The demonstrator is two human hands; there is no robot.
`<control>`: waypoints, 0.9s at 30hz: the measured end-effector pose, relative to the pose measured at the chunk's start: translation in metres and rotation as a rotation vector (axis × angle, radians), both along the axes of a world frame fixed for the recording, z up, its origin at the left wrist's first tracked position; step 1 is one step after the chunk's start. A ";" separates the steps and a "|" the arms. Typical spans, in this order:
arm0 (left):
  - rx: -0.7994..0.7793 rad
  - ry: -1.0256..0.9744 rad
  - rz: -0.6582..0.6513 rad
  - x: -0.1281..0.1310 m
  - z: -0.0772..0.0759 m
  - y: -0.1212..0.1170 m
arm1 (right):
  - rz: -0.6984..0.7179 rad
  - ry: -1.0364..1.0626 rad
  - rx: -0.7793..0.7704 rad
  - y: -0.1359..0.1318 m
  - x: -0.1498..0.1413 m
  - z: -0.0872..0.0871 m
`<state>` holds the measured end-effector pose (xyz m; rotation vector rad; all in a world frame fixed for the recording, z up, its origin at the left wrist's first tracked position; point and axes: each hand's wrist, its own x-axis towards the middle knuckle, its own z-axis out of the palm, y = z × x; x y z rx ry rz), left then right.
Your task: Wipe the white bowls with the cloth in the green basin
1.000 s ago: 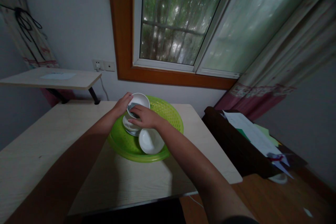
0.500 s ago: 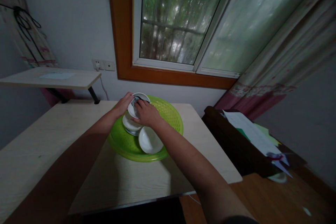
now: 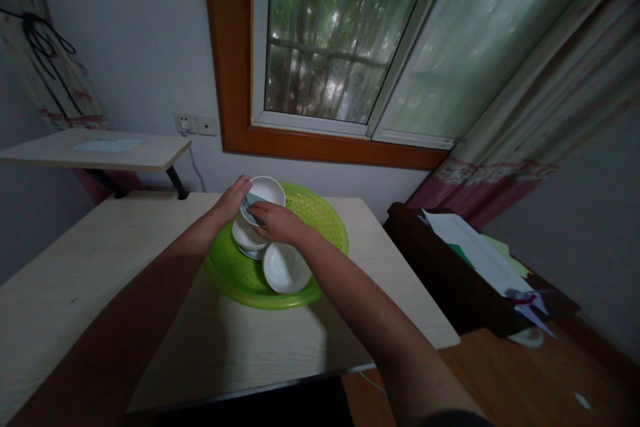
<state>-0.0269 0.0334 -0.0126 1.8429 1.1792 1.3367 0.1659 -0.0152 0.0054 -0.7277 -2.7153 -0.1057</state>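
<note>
White bowl nearest us [image 3: 286,270] sits in the green basket [image 3: 327,227], no hand on it. Next, a short stack of white dishes [image 3: 247,233], also untouched; can't tell whether any of these are wiped. Beyond the stack we've got the wiping in hand, looks unfinished: left hand [image 3: 233,199] grips the rim of the held bowl [image 3: 270,190], right hand [image 3: 277,221] has its fingers bent over the grey cloth [image 3: 253,207] inside it. Can't tell if the held bowl rests on the stack. Versus half a second ago: our cloth and right fingers shifted left and nearer within the bowl; front bowl and stack unchanged.
</note>
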 end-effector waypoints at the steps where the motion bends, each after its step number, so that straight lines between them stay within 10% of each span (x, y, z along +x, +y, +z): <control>1: 0.014 -0.004 -0.022 0.000 -0.001 0.001 | 0.008 0.019 0.001 0.000 0.000 -0.002; 16: -0.005 0.072 0.084 0.002 0.005 -0.007 | -0.417 -0.111 0.123 -0.013 -0.009 0.011; 27: 0.031 0.017 0.067 0.000 0.004 -0.007 | -0.105 -0.064 0.064 -0.006 -0.003 0.006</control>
